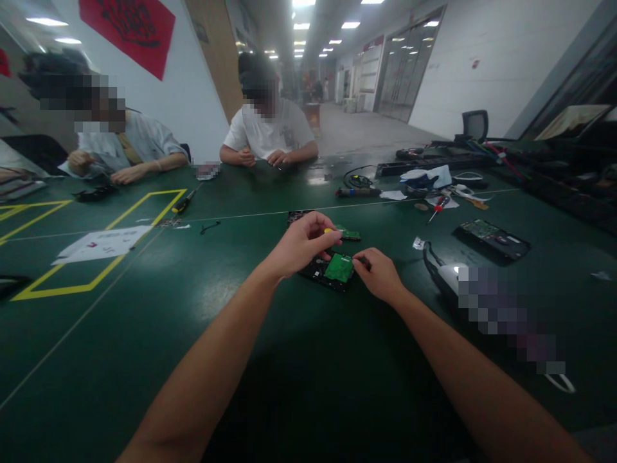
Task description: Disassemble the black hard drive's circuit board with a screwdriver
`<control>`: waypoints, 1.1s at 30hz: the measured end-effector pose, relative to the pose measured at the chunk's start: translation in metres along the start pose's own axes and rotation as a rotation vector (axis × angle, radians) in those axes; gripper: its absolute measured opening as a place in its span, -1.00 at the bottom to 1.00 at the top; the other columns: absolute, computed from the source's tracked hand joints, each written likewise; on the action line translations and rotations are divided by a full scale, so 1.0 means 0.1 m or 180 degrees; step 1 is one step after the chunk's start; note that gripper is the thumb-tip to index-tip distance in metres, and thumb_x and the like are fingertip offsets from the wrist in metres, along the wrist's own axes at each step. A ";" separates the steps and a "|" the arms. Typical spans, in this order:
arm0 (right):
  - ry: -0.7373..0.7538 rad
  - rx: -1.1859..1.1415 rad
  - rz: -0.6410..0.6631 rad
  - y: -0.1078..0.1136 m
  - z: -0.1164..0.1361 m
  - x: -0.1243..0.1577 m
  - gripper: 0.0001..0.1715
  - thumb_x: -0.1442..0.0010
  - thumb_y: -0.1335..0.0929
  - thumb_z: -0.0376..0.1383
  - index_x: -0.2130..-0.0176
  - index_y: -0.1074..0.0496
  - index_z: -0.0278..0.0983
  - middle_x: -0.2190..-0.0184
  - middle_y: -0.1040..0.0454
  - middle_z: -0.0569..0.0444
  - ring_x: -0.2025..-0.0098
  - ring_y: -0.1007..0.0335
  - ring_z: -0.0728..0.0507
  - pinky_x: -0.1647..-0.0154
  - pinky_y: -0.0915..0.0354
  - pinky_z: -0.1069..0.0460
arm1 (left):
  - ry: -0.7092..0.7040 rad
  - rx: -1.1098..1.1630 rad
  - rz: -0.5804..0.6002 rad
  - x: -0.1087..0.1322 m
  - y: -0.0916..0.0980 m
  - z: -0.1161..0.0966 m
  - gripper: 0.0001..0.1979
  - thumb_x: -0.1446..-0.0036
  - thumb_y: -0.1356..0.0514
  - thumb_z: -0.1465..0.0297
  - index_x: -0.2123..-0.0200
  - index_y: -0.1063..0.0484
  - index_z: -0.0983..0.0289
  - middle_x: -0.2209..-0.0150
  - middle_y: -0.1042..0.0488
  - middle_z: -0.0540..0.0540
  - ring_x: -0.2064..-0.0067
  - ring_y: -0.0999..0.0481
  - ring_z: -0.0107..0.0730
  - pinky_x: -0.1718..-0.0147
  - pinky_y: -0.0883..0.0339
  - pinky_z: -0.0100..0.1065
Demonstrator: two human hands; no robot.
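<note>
A black hard drive (318, 275) with a green circuit board (339, 267) on its upper face lies on the table in front of me. Over its far left part is my left hand (308, 243), fingers curled in a pinch around a small yellow-ended tool (328, 230); the rest of that tool is hidden by the fingers. My right hand (380, 275) is at the drive's right edge, thumb and fingertips pinched together against the board's side. Just beyond the drive lies another green circuit board (349, 235), and a dark drive part (297, 217) shows behind my left hand.
To the right lie another hard drive (496, 239), a long strapped pouch (501, 315) and a red screwdriver (438, 208). An electric screwdriver (357, 192) lies farther back. A yellow-black screwdriver (184, 202) and paper sheets (99, 244) are at left. Two people sit opposite.
</note>
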State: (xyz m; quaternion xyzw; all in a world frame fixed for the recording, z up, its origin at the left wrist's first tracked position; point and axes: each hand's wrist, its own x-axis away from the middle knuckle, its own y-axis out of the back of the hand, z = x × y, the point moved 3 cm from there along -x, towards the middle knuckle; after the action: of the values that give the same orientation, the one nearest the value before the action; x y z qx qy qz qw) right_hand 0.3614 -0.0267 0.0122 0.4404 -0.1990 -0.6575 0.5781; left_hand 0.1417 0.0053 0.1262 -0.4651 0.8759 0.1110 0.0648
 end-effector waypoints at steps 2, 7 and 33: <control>0.0010 0.0012 -0.0005 0.00 0.00 0.00 -0.80 -0.37 -0.33 -0.23 0.14 -0.55 -0.23 0.17 -0.52 -0.01 0.26 -0.44 -0.12 0.19 -0.33 -0.04 | -0.0030 -0.0011 0.0101 0.00 0.00 -0.01 -0.73 -0.25 -0.30 0.23 0.10 -0.45 0.27 0.21 -0.55 0.14 0.17 -0.56 -0.33 0.38 -0.47 -0.42; -0.0010 0.0013 0.0003 0.00 0.00 0.00 -0.79 -0.37 -0.33 -0.22 0.13 -0.56 -0.23 0.17 -0.53 -0.01 0.26 -0.43 -0.12 0.20 -0.32 -0.03 | 0.0186 0.0290 0.0119 -0.02 0.05 0.05 -0.70 -0.32 -0.20 0.16 0.14 -0.56 0.27 0.17 -0.56 0.17 0.12 -0.55 -0.28 0.30 -0.52 -0.36; -0.0041 0.0029 0.0025 0.03 0.03 0.00 -0.79 -0.37 -0.33 -0.23 0.14 -0.55 -0.25 0.17 -0.52 -0.02 0.26 -0.44 -0.11 0.20 -0.32 -0.04 | 0.0430 -0.0026 0.0188 0.03 0.07 -0.02 -0.71 -0.23 -0.35 0.20 0.23 -0.44 0.31 0.25 -0.56 0.13 0.29 -0.54 -0.41 0.31 -0.52 -0.35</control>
State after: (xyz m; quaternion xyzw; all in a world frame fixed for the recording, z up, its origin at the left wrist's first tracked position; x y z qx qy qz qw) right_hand 0.3612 -0.0283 0.0157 0.4380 -0.2075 -0.6571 0.5773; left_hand 0.1342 0.0056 0.1281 -0.4458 0.8911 0.0848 0.0004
